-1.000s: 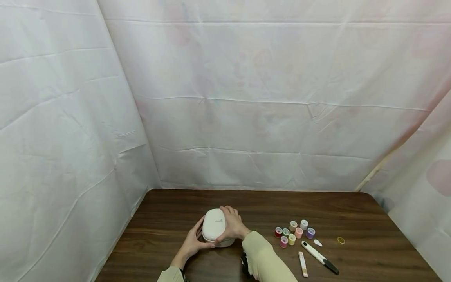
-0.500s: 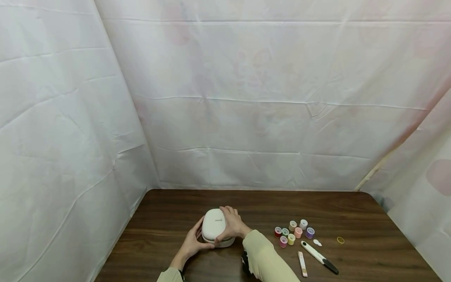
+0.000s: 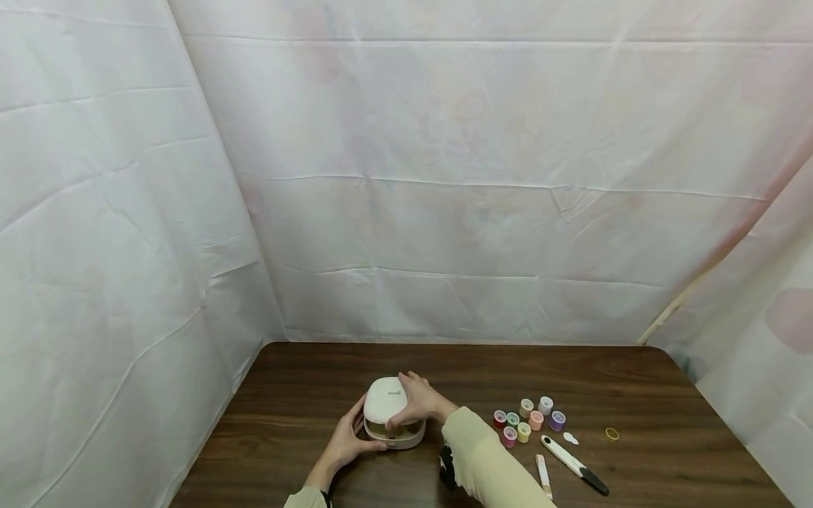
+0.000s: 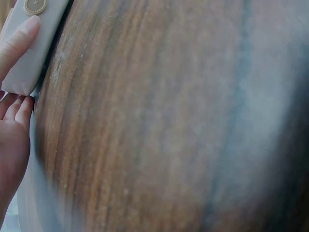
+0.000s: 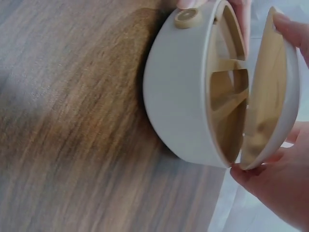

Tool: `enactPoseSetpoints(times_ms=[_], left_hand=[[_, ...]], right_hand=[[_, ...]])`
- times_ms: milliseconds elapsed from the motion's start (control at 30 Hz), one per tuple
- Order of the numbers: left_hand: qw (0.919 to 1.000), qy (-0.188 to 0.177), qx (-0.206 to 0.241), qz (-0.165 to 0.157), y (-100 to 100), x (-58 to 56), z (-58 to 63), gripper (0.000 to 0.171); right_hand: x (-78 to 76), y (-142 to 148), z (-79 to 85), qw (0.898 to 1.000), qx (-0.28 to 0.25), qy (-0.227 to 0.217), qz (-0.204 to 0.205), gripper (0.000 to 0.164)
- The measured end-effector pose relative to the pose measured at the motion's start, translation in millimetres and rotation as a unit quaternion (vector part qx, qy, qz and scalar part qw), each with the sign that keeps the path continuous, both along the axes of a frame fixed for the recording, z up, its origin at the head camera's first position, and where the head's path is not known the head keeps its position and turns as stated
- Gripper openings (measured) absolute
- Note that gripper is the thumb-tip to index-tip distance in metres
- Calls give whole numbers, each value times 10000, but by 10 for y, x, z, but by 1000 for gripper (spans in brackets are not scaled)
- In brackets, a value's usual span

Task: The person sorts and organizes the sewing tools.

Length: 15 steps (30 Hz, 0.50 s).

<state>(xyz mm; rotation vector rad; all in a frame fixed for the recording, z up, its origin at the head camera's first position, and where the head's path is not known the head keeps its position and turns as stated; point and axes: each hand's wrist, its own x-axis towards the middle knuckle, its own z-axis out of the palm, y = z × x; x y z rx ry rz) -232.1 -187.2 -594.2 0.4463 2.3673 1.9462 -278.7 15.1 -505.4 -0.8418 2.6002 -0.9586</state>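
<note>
Right now the white box [image 5: 174, 94] stands on the wooden table [image 3: 571, 374] with its lid [image 3: 383, 401] tilted partway up, the left hand [image 3: 346, 436] wrapped round the base, its thumb by the round button [image 5: 187, 17], and the right hand [image 3: 419, 401] clasping the lid between thumb and fingers. Should the right thumb slip off the front rim, the lid could fall and nip a fingertip; a hard pull against a loose left hold might tip the base, though the small rolls [image 3: 536, 420] sit well apart.
</note>
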Motion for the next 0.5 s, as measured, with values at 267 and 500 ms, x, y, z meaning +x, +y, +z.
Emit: enactPoseSetpoints(times_ms=[267, 500], left_hand=[[9999, -42, -91, 28, 15, 1, 6, 105], [9998, -75, -150, 90, 16, 4, 11, 106]], right_hand=[[-42, 36, 115, 9997, 25, 229, -42, 88], [-22, 61, 216, 9978, -532, 280, -270, 71]])
